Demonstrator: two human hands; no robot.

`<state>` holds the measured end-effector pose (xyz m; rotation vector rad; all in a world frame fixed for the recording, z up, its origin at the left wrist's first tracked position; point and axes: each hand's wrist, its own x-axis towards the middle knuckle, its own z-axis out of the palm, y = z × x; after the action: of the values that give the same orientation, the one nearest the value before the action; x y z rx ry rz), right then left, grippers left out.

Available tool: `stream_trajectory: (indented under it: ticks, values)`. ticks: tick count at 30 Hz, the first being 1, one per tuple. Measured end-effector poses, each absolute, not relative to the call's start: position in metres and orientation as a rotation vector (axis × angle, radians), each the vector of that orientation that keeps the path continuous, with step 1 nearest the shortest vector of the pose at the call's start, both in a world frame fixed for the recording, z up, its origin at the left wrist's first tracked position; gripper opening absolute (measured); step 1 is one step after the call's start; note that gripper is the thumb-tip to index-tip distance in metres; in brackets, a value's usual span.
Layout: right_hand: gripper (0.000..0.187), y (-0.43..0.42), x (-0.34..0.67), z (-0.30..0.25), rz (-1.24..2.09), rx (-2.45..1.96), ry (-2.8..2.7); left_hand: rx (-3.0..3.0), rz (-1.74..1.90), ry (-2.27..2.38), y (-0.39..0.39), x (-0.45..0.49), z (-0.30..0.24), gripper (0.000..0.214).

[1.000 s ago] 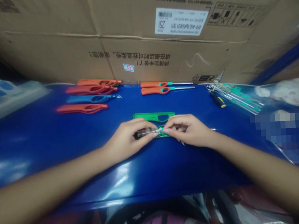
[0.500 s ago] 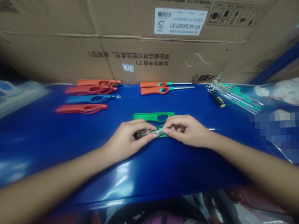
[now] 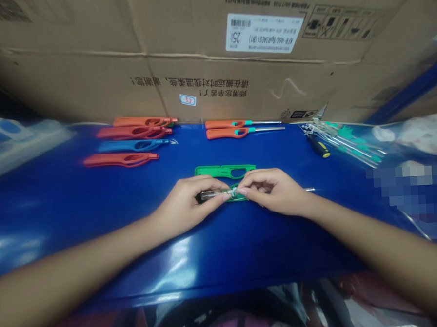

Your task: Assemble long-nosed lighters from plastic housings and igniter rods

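My left hand (image 3: pixel 189 198) is closed, thumb and fingertips round a smoky see-through lighter fuel tank (image 3: pixel 211 195). Facing it, my right hand (image 3: pixel 274 190) pinches at the white-tipped end of the tank; whatever its fingertips hold is too small to make out. Under both hands lies a green lighter shell half (image 3: pixel 238 198), largely covered by them. A metal rod tip (image 3: pixel 309 189) shows to the right, past my right hand. Just behind my fingers rests another green shell half (image 3: pixel 219 171), its hollow inside showing.
Red and blue lighter shells (image 3: pixel 121 160) lie at back left. Two orange lighters (image 3: pixel 224 133) with metal rods lie at back centre, before a cardboard box (image 3: pixel 198 62). A black-and-yellow screwdriver (image 3: pixel 318 146) and several rods with teal parts (image 3: pixel 352 142) are at right.
Both hands stay in nearly the same place, with only tiny fingertip movement at the tank's white end. The whole view has shifted very slightly.
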<state>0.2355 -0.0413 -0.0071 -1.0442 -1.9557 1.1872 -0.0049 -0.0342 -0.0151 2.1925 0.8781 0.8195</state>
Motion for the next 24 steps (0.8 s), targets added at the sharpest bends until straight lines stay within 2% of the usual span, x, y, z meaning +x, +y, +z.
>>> stream_trajectory:
  ticks: [10,24]
  values:
    - [0.025,-0.0411,0.235,-0.0054,1.248,-1.072,-1.869,2.24,0.825,0.88,-0.0352,-0.005,-0.0145,0.019]
    - [0.022,-0.0419,0.2354,-0.0075,1.183,-1.06,-1.954,2.205,0.82,0.799,-0.0344,-0.0068,-0.0171,0.021]
